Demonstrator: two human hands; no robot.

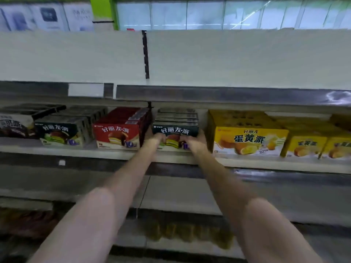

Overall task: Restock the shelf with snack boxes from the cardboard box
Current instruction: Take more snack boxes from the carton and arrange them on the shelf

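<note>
A white metal shelf (pixel 171 158) in a shop carries a row of printed cardboard snack boxes, where a person reaches in with both bare arms to seat a dark green box (pixel 175 130) at the front of its own file, the red box (pixel 117 133) close on its left and a large yellow box (pixel 250 139) just beside it on the right; the green box stands squarely ahead of both hands, its broad printed face outward and its long axis running left to right along the shelf edge, with like boxes lined up behind it; the left hand (pixel 157 139) and right hand (pixel 193 142) meet its lower front corners about equally near, though blur hides whether the fingers curl round or merely press; the cardboard box of stock is out of view
</note>
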